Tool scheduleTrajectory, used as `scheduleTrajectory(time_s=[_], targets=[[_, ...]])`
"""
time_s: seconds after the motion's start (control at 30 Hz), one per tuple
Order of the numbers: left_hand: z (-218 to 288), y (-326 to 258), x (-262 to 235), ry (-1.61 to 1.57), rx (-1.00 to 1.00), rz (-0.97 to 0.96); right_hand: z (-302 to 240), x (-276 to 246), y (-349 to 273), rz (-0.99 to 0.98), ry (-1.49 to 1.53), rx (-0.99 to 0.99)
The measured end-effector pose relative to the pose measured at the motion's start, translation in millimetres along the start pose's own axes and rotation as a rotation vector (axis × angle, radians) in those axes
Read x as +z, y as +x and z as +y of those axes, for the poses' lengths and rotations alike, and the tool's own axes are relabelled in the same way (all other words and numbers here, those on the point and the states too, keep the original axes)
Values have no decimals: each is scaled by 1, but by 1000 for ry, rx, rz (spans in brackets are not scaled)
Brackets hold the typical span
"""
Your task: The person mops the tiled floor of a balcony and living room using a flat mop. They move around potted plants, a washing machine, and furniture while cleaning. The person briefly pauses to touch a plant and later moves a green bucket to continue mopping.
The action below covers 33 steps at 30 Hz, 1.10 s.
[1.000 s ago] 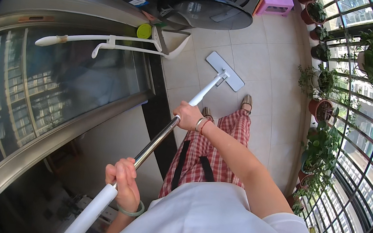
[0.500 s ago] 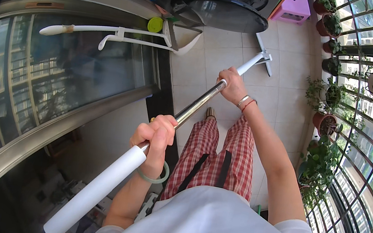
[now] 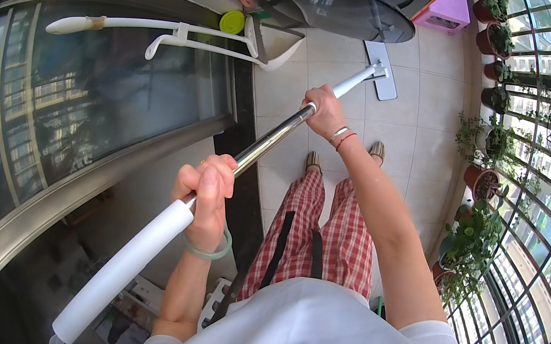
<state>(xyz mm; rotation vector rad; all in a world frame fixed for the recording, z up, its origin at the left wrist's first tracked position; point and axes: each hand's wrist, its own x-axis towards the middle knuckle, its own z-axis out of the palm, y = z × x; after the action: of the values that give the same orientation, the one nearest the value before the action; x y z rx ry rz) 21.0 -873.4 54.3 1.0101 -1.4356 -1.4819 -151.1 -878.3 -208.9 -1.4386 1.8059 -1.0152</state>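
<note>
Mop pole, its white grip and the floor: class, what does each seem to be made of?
Mop pole: probably polished metal, since it mirrors light.
White grip: matte, perhaps foam or plastic; it shows no shine.
Floor: likely pale ceramic tile, with grout lines showing.

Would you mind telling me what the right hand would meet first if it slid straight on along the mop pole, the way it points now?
Probably the white lower section of the mop pole just past the right hand, then the flat mop head on the tiled floor; depth is uncertain.
</note>
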Motion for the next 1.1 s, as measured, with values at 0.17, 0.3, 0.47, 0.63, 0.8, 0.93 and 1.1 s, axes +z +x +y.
scheduleTrajectory(time_s=[0.17,0.3,0.47,0.63,0.8,0.93,1.1], targets=[[2,-25,-22,37,-20,125,-15,34,-4,-142,-5,-7],[9,-51,-34,72,-55,262,-34,49,-6,-297,-36,-85],[30,-91,-40,110,-130,410,-62,58,-34,-586,-111,-104],[79,-120,-59,87,-258,493,-115,67,-82,-851,-101,-85],[78,-107,-60,108,54,226,-124,46,-72,-820,-45,-82],[67,-99,-63,36,140,262,-134,25,-43,-824,-117,-80],[23,-87,-50,-16,117,364,-91,28,1,-763,-245,-144]])
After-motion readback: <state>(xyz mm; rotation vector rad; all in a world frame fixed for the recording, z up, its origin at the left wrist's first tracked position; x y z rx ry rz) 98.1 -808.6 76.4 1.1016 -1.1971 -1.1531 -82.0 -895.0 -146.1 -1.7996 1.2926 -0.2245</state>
